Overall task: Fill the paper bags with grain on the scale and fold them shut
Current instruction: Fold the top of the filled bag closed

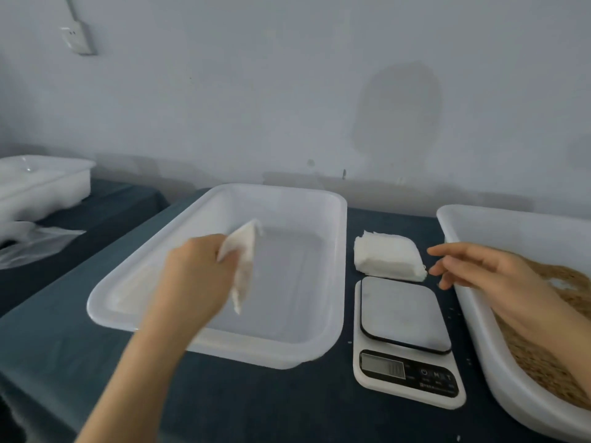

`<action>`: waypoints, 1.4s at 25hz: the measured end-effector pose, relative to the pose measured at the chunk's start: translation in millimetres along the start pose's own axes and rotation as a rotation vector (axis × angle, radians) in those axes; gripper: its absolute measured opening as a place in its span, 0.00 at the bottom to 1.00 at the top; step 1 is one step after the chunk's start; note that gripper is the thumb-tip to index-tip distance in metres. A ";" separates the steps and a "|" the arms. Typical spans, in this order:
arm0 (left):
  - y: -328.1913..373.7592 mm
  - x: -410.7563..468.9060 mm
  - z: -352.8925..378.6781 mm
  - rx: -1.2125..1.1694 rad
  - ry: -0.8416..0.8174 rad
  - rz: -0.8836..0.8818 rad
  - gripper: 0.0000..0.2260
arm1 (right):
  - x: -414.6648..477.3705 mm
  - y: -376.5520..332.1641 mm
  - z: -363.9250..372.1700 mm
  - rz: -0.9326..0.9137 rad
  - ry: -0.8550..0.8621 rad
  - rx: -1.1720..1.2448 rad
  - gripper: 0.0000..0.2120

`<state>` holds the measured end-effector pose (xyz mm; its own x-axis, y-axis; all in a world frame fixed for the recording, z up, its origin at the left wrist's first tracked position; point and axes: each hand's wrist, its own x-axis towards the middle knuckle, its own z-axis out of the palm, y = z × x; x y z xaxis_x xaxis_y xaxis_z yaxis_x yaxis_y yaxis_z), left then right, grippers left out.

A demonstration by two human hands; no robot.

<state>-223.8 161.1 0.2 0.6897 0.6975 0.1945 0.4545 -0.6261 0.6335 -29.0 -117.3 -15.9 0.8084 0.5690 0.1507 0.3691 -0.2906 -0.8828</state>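
Your left hand [198, 270] is gripping one bag [244, 260], right hand [479, 270] hangs loose, scale [403, 314] bare, tray [341, 251] empty, so you've barely started.

Centre tray [256, 353] on surface [256, 407], mid-frame. Single paper bag [243, 260] above centre tray. Scale [406, 340] just right of it; stack of paper bags [387, 257] behind scale. Grain [537, 378] in right tray [508, 407], right edge. Third tray [48, 183] upper left, plastic sheets [32, 244] before it.

A wall socket [77, 36] sits above a white tub [44, 183] and clear plastic [35, 244].
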 end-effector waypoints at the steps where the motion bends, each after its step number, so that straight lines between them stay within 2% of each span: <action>1: -11.7 13.9 -2.9 0.092 -0.022 -0.044 0.13 | 0.0 0.5 -0.2 0.011 0.007 0.001 0.10; 4: -45.6 43.7 -6.5 0.162 -0.190 -0.198 0.10 | 0.7 1.5 -0.7 0.022 0.006 0.004 0.10; 6: -63.2 53.0 -9.8 0.282 -0.354 -0.248 0.08 | 1.0 2.0 -0.8 0.020 0.006 0.003 0.10; 8: -75.4 58.2 -15.3 0.344 -0.446 -0.289 0.08 | 1.4 2.3 -0.3 0.018 0.006 -0.007 0.10; 13: -89.4 70.1 -25.3 0.254 -0.436 -0.374 0.10 | 2.5 2.5 0.4 0.029 0.018 -0.023 0.10; 17: -83.6 66.4 -18.9 0.365 -0.499 -0.388 0.14 | 0.8 1.8 0.4 0.036 0.024 -0.038 0.10; 20: -77.3 63.2 -18.3 0.459 -0.441 -0.407 0.15 | 1.3 1.4 0.9 0.035 0.017 -0.062 0.10; 22: -64.8 59.2 -15.4 0.762 -0.349 -0.336 0.13 | 1.5 1.4 1.1 0.032 0.016 -0.096 0.10; 24: -43.1 55.6 -7.0 1.016 -0.152 -0.188 0.10 | 2.0 1.3 1.7 0.036 0.017 -0.133 0.10; 26: -8.5 54.1 8.4 0.936 -0.029 -0.010 0.09 | 3.2 1.9 2.0 0.042 0.016 -0.162 0.11; 29: 51.3 59.6 51.0 0.553 -0.121 0.276 0.11 | 3.7 4.2 0.9 0.042 -0.006 -0.203 0.11; 32: 105.0 70.5 114.9 0.574 -0.275 0.524 0.12 | 4.9 5.9 0.9 0.028 -0.003 -0.199 0.11; 35: 133.0 89.3 174.9 0.607 -0.360 0.627 0.13 | 7.0 7.8 0.6 0.006 -0.015 -0.213 0.11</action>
<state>-3.2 79.1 -29.2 0.9945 0.0857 0.0604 0.0874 -0.9958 -0.0258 -20.8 -115.1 -22.0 0.8048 0.5774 0.1374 0.4538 -0.4493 -0.7695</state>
